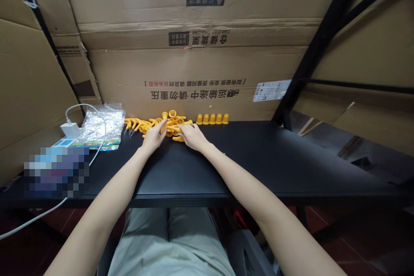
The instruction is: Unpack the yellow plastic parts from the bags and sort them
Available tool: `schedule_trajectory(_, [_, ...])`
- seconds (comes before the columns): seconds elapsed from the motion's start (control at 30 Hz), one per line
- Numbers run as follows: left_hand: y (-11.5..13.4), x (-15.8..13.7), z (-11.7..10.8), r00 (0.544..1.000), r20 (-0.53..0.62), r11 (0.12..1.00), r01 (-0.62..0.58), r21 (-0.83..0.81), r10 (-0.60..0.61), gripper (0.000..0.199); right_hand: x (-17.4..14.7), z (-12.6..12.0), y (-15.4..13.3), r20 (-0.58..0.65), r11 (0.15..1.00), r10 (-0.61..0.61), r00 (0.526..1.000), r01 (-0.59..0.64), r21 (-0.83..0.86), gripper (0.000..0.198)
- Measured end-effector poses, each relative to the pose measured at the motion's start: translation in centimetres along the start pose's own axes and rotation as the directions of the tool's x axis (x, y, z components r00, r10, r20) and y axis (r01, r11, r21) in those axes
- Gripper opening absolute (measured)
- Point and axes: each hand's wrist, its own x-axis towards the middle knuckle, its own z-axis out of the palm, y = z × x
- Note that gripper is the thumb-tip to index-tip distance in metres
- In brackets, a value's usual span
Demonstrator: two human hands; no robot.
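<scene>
A pile of yellow-orange plastic pieces (172, 114), some cup-shaped and some branched, lies at the back of the black tabletop. At the pile's left side, my left hand (155, 136) has thumb and fingers closed around a yellow plastic piece (163, 127). My right hand (194, 137) is at the right side of the pile, its fingers bent over a yellow branched piece (176, 129); the fingertips partly merge with the pile. Right of it, several yellow cups (212, 119) stand upside down in a row against the cardboard.
Cardboard (194, 64) walls off the back of the black table (258, 159). On the left are a clear plastic bag (101, 123), a white charger (70, 130) with its cable, and a blurred item (56, 172). A black metal post (310, 47) rises at the right.
</scene>
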Motion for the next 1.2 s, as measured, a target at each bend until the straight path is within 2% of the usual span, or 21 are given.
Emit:
schedule_trajectory(0.1, [-0.3,0.0,0.1,0.996,-0.028,0.996,-0.089,0.025,0.09,0.052,0.0,-0.2,-0.1,0.026,0.998,0.006,1.0,-0.008,0.063,0.03])
schedule_trajectory(0.23, [-0.4,0.1,0.2,0.996,-0.008,0.994,-0.088,0.059,0.088,0.049,0.3,-0.5,-0.2,0.018,0.995,0.057,0.998,-0.058,0.079,0.022])
schedule_trajectory(0.43, [-0.2,0.3,0.1,0.999,0.023,0.999,0.03,-0.012,-0.03,0.049,0.5,-0.7,-0.2,-0.034,0.999,0.041,0.999,-0.042,-0.026,0.023])
schedule_trajectory(0.57, [0.4,0.5,-0.5,0.982,0.114,0.976,0.169,-0.138,-0.153,0.05,0.5,-0.5,-0.1,-0.052,0.993,-0.001,0.999,-0.005,-0.119,0.026])
schedule_trajectory(0.67, [0.7,0.6,-1.1,0.926,0.269,0.908,0.335,-0.251,-0.267,0.052,0.5,-0.5,-0.3,-0.059,0.986,-0.027,0.998,0.017,-0.164,0.028])
schedule_trajectory(0.77, [0.7,0.5,-1.4,0.835,0.426,0.806,0.499,-0.318,-0.349,0.056,0.4,-0.6,-0.6,-0.046,0.983,-0.056,0.997,0.047,-0.177,0.029])
schedule_trajectory(0.83, [0.6,0.4,-1.4,0.786,0.483,0.763,0.566,-0.311,-0.386,0.057,0.4,-0.7,-0.7,-0.042,0.982,-0.076,0.996,0.067,-0.178,0.029])
schedule_trajectory(0.87, [0.5,0.4,-1.3,0.775,0.491,0.763,0.576,-0.293,-0.397,0.056,0.4,-0.7,-0.7,-0.045,0.981,-0.082,0.996,0.072,-0.179,0.03])
schedule_trajectory(0.93, [0.6,0.3,-1.0,0.807,0.446,0.82,0.523,-0.232,-0.388,0.053,0.4,-0.6,-0.6,-0.058,0.981,-0.082,0.995,0.07,-0.178,0.03])
schedule_trajectory(1.0, [0.7,0.1,-0.8,0.881,0.342,0.909,0.392,-0.143,-0.327,0.05,0.3,-0.4,-0.3,-0.063,0.982,-0.073,0.995,0.061,-0.178,0.031])
schedule_trajectory(1.07, [0.9,0.0,-0.6,0.939,0.241,0.962,0.267,-0.058,-0.246,0.049,0.2,-0.3,-0.1,-0.052,0.982,-0.055,0.997,0.044,-0.181,0.031])
schedule_trajectory(1.2, [0.9,-0.2,-0.5,0.971,0.164,0.984,0.177,0.007,-0.176,0.051,0.1,-0.1,-0.1,-0.019,0.987,-0.022,1.0,0.019,-0.158,0.032])
